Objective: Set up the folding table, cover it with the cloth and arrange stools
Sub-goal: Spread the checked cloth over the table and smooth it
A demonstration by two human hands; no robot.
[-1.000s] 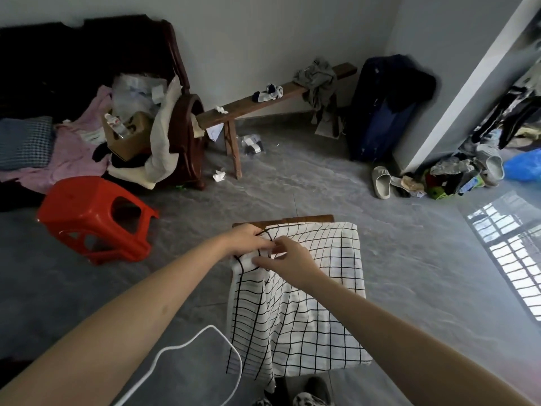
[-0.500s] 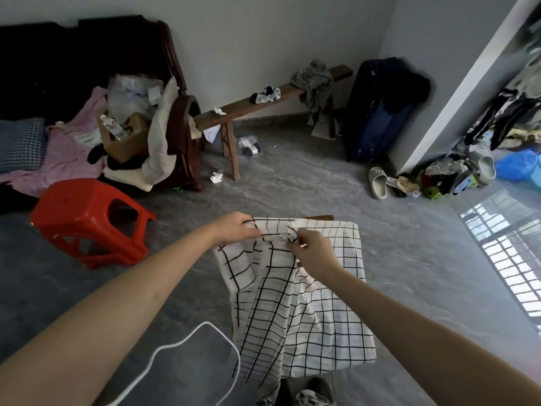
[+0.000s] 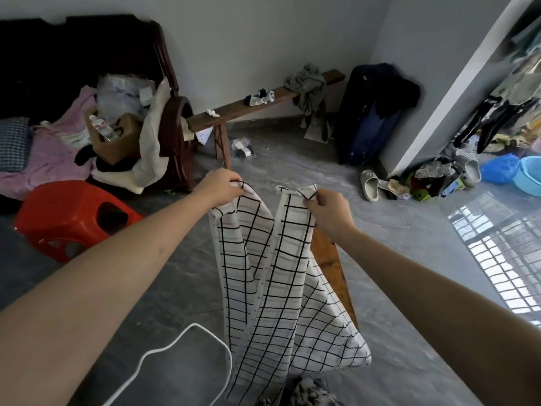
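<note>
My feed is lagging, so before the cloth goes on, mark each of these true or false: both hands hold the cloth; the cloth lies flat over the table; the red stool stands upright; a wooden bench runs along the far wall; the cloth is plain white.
1. Both hands hold the cloth. True: the left hand and right hand each pinch an upper edge of the white black-checked cloth.
2. The cloth lies flat over the table. False: it hangs folded, and the brown wooden tabletop shows beside it.
3. The red plastic stool stands upright. False: it lies tipped.
4. A long wooden bench runs along the far wall. True.
5. The cloth is plain white. False: black grid.
</note>
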